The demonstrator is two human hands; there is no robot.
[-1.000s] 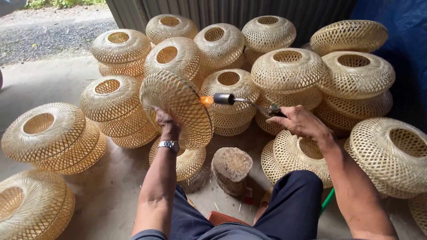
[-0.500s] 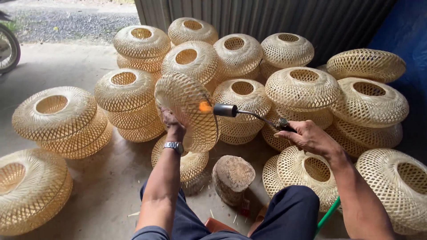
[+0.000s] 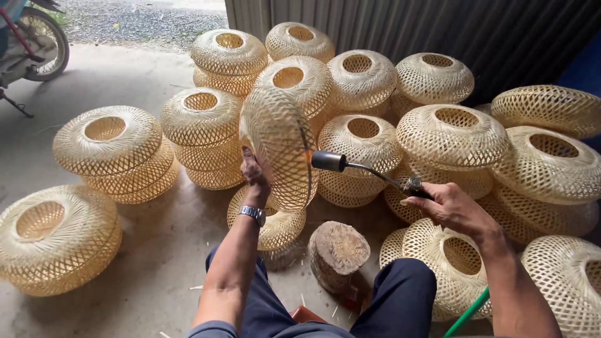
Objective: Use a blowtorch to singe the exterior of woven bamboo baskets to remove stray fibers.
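My left hand [image 3: 255,170] grips a woven bamboo lampshade [image 3: 278,145] by its rim and holds it up on edge in front of me. A wristwatch [image 3: 251,215] sits on that wrist. My right hand [image 3: 452,209] is closed on the handle of a gas torch [image 3: 366,170]. The torch's metal nozzle [image 3: 328,161] points left at the side of the held lampshade, almost touching the weave. A faint orange glow shows at the shade's edge by the nozzle.
Many woven bamboo lampshades [image 3: 452,136] are stacked all around, against a corrugated metal wall [image 3: 438,28]. A short wooden log stump [image 3: 339,253] stands between my knees. A green hose [image 3: 468,311] runs by my right leg. A motorbike wheel [image 3: 39,44] is at the far left.
The held lampshade has turned more edge-on and the torch nozzle has moved in close to its side. The bright flame seen earlier is now just a faint glow. The view shifted right and down.
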